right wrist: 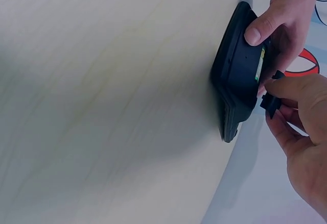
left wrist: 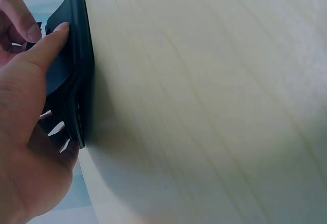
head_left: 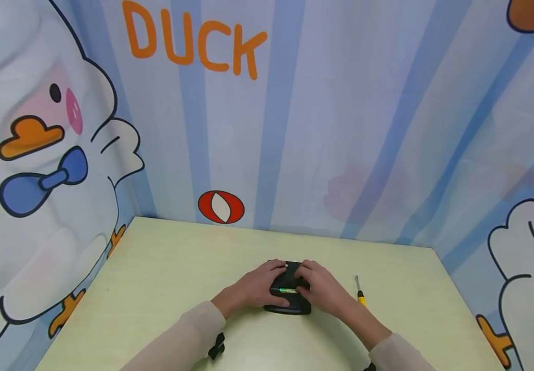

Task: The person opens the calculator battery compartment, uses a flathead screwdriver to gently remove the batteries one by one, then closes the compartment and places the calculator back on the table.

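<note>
My left hand grips the left side of the black plastic device, its thumb over the face. The device lies on the pale table, a green strip across its middle. At its right, my right hand pinches a small black piece between bent fingers and thumb. Right of the device lies a screwdriver.

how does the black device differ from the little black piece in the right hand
The black device is larger than the little black piece. The left hand grips the device; the right hand pinches the piece. The device shows a green strip; the piece shows none. Both have black surfaces.
</note>
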